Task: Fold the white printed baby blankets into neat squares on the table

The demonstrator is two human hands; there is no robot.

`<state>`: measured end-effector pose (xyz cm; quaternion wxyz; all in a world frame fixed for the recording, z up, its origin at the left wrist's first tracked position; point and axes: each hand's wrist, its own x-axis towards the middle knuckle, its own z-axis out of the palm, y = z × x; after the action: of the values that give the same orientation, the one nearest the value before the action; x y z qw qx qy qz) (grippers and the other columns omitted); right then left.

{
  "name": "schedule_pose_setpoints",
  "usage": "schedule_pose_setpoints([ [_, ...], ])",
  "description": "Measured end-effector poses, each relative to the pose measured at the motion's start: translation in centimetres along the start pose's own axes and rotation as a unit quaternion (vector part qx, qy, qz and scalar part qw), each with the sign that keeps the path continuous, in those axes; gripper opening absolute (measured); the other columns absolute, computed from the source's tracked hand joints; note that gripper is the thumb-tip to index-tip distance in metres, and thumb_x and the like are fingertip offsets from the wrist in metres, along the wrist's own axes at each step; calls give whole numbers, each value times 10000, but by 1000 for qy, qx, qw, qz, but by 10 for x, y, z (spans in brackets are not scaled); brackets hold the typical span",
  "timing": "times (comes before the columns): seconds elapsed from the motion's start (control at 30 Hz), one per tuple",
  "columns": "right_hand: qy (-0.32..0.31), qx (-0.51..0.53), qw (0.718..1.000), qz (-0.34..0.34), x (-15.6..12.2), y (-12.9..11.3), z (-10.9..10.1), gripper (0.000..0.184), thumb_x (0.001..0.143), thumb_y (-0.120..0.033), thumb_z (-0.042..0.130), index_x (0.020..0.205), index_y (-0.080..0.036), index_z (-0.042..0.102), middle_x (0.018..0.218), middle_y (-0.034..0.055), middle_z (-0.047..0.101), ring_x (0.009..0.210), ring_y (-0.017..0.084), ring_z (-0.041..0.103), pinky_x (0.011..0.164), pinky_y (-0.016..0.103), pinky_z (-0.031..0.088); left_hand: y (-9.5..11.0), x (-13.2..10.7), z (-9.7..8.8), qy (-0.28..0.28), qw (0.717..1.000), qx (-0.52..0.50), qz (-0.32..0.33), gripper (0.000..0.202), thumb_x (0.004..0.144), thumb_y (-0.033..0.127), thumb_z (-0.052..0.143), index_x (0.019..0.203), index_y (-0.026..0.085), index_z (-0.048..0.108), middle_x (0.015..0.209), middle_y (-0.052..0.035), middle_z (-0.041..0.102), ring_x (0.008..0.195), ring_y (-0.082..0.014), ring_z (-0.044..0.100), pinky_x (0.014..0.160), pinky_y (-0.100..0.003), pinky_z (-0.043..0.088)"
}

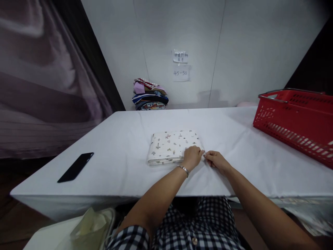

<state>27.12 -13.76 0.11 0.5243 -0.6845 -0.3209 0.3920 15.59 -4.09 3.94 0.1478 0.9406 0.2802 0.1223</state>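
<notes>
A folded cream cloth with small printed figures (171,145) lies flat in the middle of the white table (122,146). My left hand (192,157), with a metal bracelet on the wrist, rests curled on the cloth's near right corner. Its fingers pinch the edge there. My right hand (215,160) sits just to the right of that corner. Its fingertips are closed on the same edge of the cloth, touching the left hand's fingers.
A black phone (76,166) lies on the table's left part. A red plastic basket (296,119) stands at the right edge. A stack of folded cloths (149,94) sits at the back by the wall. Below left is a pale bag (91,227).
</notes>
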Motion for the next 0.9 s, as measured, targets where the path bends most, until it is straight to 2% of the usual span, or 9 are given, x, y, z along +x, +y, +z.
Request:
schedule_pose_setpoints([
  [0.17, -6, 19, 1000, 3, -1, 0, -1, 248, 690, -375, 616, 601, -187, 479, 407, -55, 462, 354, 50, 309, 378, 212, 175, -3, -9, 5, 19, 999, -26, 38, 249, 877, 347, 463, 818, 186, 644, 879, -42, 617, 866, -168, 550, 761, -285, 419],
  [0.33, -23, 50, 998, -14, -3, 1, -3, 249, 718, -413, 589, 658, -176, 541, 469, -40, 490, 388, 56, 350, 380, 207, 185, -7, -12, 5, 27, 997, -59, 52, 268, 759, 438, 612, 872, 195, 619, 900, -28, 604, 878, -184, 537, 752, -287, 426],
  [0.4, -27, 64, 997, -20, -6, 0, -3, 258, 718, -427, 590, 687, -172, 560, 529, -26, 524, 413, 58, 380, 383, 203, 192, -6, -12, 6, 29, 997, -55, 41, 271, 746, 434, 623, 870, 194, 614, 903, -32, 602, 872, -187, 539, 746, -289, 427],
  [0.53, -16, 70, 997, -24, -9, -3, -2, 278, 705, -444, 592, 669, -171, 551, 591, -8, 551, 432, 60, 404, 382, 205, 195, -2, -9, 7, 23, 998, -55, -3, 195, 815, 363, 535, 826, 191, 626, 893, -37, 618, 860, -177, 553, 752, -286, 426],
  [0.77, 7, 20, 1000, -4, -7, -2, 3, 283, 680, -440, 601, 615, -175, 528, 441, -35, 475, 384, 64, 356, 377, 218, 164, -1, -2, 1, -30, 992, -99, -65, 212, 823, 318, 487, 791, 204, 663, 844, -13, 664, 779, -145, 585, 665, -241, 417],
  [0.9, 4, 8, 1000, -4, -6, -2, 5, 282, 668, -428, 616, 591, -182, 503, 400, -52, 444, 370, 56, 323, 389, 214, 176, -2, -3, 0, -18, 996, -76, -48, 222, 842, 317, 470, 795, 201, 653, 858, -13, 657, 775, -141, 580, 663, -243, 415],
])
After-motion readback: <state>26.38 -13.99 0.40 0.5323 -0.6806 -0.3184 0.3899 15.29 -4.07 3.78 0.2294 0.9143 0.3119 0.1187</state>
